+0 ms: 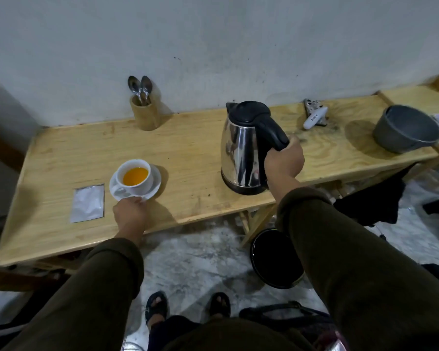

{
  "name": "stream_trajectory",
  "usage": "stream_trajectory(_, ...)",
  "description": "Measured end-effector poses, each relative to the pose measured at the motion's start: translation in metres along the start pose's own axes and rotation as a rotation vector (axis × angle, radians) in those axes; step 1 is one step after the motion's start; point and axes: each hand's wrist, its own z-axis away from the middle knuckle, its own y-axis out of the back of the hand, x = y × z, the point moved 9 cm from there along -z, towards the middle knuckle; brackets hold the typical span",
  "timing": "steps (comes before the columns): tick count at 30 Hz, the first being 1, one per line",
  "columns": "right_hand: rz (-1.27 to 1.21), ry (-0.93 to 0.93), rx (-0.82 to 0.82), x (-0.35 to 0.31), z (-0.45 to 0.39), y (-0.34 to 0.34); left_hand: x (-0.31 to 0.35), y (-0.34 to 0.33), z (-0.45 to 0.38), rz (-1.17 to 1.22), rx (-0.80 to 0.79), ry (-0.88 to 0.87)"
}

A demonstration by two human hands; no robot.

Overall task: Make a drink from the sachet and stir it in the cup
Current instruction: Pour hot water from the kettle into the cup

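Observation:
A white cup (139, 179) with orange liquid stands on a white saucer (154, 189) at the table's left. My left hand (131, 215) holds the saucer's near rim. A silver sachet (88, 203) lies flat just left of the saucer. My right hand (284, 162) grips the black handle of a steel kettle (241, 153), which stands upright on the table at centre. Two spoons (140, 88) stand in a wooden holder (145, 113) by the wall.
The wooden table (188, 153) runs along a grey wall. A grey bowl (406, 129) sits at its right end, with a white tool (314, 117) beside it. A black bin (274, 259) stands on the floor under the table's front edge.

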Motion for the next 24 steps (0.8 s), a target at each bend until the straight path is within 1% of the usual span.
stream_trajectory(3, -0.093, -0.051, 0.037, 0.012, -0.001, 0.005, 0.001, 0.002, -0.002, -0.024, 0.007, 0.035)
stream_trajectory(9, -0.154, -0.092, 0.095, 0.030, -0.001, 0.007, 0.005, 0.004, -0.002, -0.063, 0.037, 0.086)
stream_trajectory(21, -0.121, -0.088, 0.053, 0.040, 0.001, -0.004, 0.005, 0.002, -0.001, -0.083, 0.044, 0.094)
stream_trajectory(24, -0.114, -0.093, 0.036, 0.038, 0.004, -0.005, 0.000, 0.003, -0.001, -0.013, 0.051, 0.113)
